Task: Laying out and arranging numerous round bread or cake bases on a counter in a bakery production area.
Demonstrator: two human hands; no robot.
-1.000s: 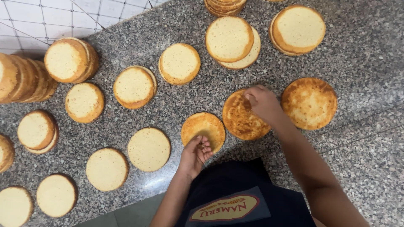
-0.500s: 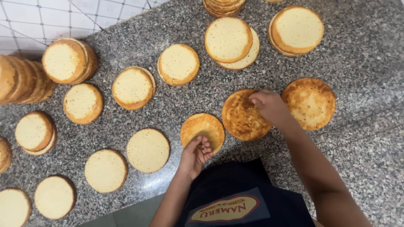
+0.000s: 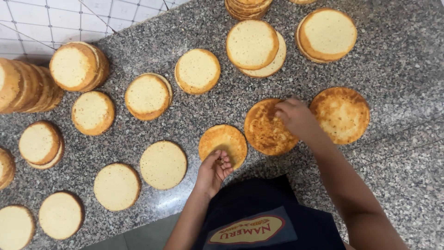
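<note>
1. Grip: the right hand (image 3: 296,118) lies knuckles-up on the middle browned disc (image 3: 266,132), fingertips bent down at its far rim. Whether they pinch the rim or only press on it cannot be told.
2. Grip: the left hand (image 3: 215,169) has its fingers curled, with the tips touching the near rim of the smaller browned disc (image 3: 223,141). No firm hold can be confirmed.
3. Location: the middle browned disc lies flat on the granite counter (image 3: 397,69). The smaller browned disc is just to its left, and the third browned disc (image 3: 340,115) is just to its right, beyond the right hand.
4. Step, as judged: the browned discs are being handled one per hand, and none is lifted yet.
5. Next move, as judged: raising either disc calls for fingers worked under the rim and an even lift, since thin baked rounds may crack.
6. Count, browned tops: three, all in the one row.
7. Count, pale tops: left of the middle browned disc there are about nine single or paired rounds (image 3: 163,164), plus a leaning stack (image 3: 78,65) and a row standing on edge (image 3: 23,85). Beyond the middle browned disc there are two overlapped pairs (image 3: 252,44) and a stack (image 3: 247,7) cut by the frame edge.
</note>
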